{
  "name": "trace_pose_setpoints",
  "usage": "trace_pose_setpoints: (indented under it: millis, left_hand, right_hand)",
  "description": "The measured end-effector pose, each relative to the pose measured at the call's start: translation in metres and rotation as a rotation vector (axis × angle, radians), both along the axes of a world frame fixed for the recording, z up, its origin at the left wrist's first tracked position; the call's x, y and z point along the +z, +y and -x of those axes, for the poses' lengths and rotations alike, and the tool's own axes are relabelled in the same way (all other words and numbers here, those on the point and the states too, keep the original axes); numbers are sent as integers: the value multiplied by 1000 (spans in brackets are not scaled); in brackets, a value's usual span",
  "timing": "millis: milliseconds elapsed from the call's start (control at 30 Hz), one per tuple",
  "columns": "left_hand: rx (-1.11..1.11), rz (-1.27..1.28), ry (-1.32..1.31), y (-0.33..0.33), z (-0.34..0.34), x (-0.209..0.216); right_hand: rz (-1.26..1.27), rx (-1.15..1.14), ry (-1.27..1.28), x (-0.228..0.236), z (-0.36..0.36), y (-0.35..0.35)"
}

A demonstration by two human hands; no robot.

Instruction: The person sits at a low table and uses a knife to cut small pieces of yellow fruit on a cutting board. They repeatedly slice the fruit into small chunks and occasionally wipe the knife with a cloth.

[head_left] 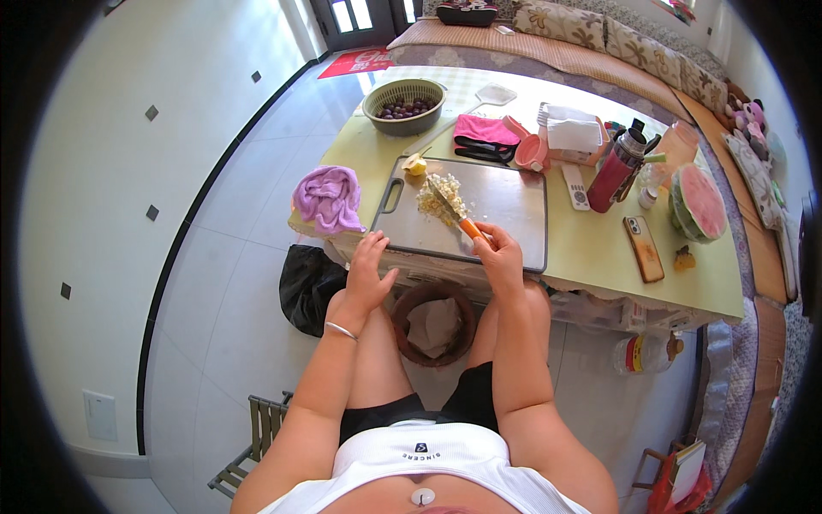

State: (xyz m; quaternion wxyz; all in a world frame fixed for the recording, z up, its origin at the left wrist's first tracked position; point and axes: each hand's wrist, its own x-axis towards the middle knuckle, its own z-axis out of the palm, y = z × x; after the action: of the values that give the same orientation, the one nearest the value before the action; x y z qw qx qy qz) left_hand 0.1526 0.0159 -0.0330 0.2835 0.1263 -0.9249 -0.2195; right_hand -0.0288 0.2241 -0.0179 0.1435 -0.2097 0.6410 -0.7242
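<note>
On the grey cutting board (505,206) at the surface's near edge, the right hand (499,257), fingers closed round an orange-handled knife (454,212), works the chopped pile (437,201); the left hand (368,274), fingers loosely spread and empty on the rim, steadies little, so the board could slide.

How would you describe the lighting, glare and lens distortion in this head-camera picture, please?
Head view: bright daylight washes out the far end of the table; the grey cutting board shows mild sheen; the floor's dark border line bends with the fisheye; corners are black; the right hand and knife look reasonably sharp.
</note>
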Motion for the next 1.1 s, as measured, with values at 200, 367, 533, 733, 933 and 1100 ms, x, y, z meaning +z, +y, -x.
trace_pose_setpoints:
  millis: [200,367,533,733,933,1100]
  left_hand:
    - [-2,8,-1,0,0,0]
    - [0,8,-5,-1,0,0]
    - [1,-1,-5,1,0,2]
    - [7,5,-11,-1,0,-3]
    - [8,13,-11,-1,-1,-1]
    - [-5,12,1,-1,0,-2]
  right_hand:
    - [23,-14,-29,5,-3,2]
    - [22,-34,0,2,-2,-2]
    - [13,-8,-16,4,-1,-1]
    - [89,-18,-30,9,-5,0]
    - [27,-21,-14,7,-6,-2]
    - [25,-14,-26,5,-4,-3]
